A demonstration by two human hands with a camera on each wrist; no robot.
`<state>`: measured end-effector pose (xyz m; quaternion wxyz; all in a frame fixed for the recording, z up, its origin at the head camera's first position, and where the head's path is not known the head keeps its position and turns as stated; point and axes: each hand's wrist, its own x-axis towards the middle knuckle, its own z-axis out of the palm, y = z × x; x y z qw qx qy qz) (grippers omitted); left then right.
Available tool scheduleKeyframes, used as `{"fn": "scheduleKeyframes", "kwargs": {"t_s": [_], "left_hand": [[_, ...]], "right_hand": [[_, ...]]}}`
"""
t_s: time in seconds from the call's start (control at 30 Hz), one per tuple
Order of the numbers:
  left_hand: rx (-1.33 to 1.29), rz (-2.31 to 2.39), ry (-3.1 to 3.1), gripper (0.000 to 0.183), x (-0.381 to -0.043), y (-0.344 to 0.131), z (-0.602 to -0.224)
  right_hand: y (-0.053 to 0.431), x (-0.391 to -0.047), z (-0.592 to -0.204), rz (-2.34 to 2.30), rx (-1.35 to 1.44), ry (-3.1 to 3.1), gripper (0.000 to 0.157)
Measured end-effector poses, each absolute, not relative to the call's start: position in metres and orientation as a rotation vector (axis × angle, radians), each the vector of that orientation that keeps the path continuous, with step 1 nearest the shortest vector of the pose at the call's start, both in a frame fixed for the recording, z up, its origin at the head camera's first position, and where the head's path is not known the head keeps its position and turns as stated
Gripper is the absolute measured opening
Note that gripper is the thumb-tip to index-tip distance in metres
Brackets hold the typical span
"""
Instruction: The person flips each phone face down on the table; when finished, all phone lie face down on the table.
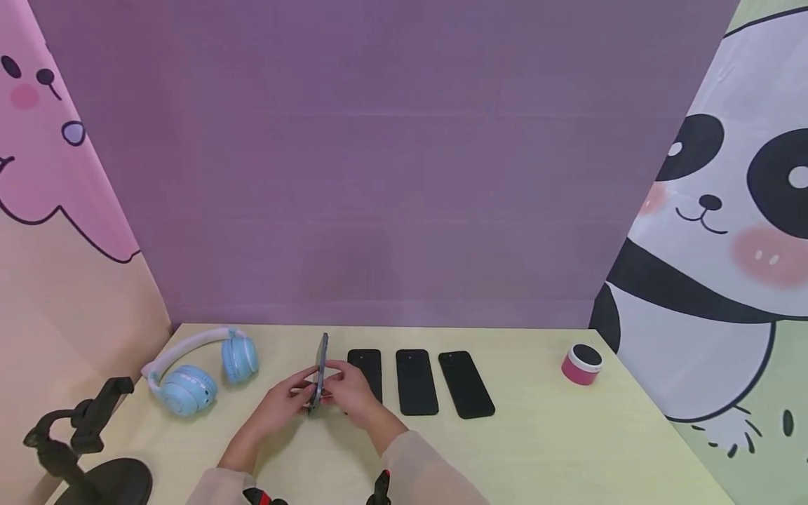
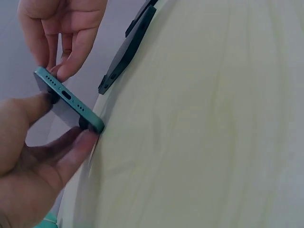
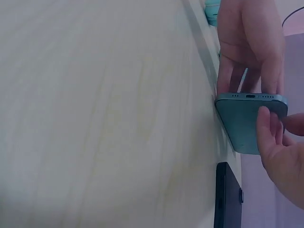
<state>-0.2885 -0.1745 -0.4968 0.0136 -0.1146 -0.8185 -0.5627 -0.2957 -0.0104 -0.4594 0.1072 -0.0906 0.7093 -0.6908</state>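
A teal smartphone (image 1: 320,372) stands on its long side, tilted slightly, between both hands on the left half of the table. My left hand (image 1: 284,401) holds it from the left, thumb and fingertips against its glossy dark face. From the other side my right hand (image 1: 355,394) grips it, with fingers on the teal back (image 3: 244,126). The phone's end with charging port (image 2: 66,95) points toward me. Just right of the hands lies a black phone (image 1: 367,368), partly covered by the right hand. Another black phone (image 1: 416,382) and a third, slanted phone (image 1: 467,384) continue the row.
Light blue headphones (image 1: 189,388) lie at the table's left. A black stand (image 1: 104,484) rises at the near left corner. On the right sits a pink and white round jar (image 1: 582,365) with a dark top. A purple backdrop (image 1: 379,175) borders the table's far edge.
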Motion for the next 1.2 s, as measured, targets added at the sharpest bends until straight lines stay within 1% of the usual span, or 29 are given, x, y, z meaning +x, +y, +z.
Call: {"fn": "scheduleKeyframes", "kwargs": {"t_s": [0.2,0.43,0.87,1.07,1.2], "left_hand": [[-0.372,-1.908,-2.398,0.04,-0.291,-0.175,-0.498],[-0.295,-1.979,-2.36,0.038,-0.292,-0.171,-0.497],[-0.277,-1.996,-2.324,0.038,-0.288,-0.171,-0.495],[-0.182,-1.966,-2.315,0.033,-0.287,-0.173,-0.49],[-0.134,-1.932,-2.305,0.034,-0.287,-0.173,-0.487]], "right_hand": [[-0.01,-0.297,-0.46,-2.031,-0.312,2.086,0.041],[-0.01,-0.298,-0.462,-2.009,-0.344,2.083,0.041],[-0.014,-0.297,-0.463,-1.989,-0.353,2.132,0.04],[-0.016,-0.295,-0.469,-1.946,-0.381,2.172,0.038],[-0.017,-0.293,-0.471,-1.883,-0.396,2.241,0.038]]}}
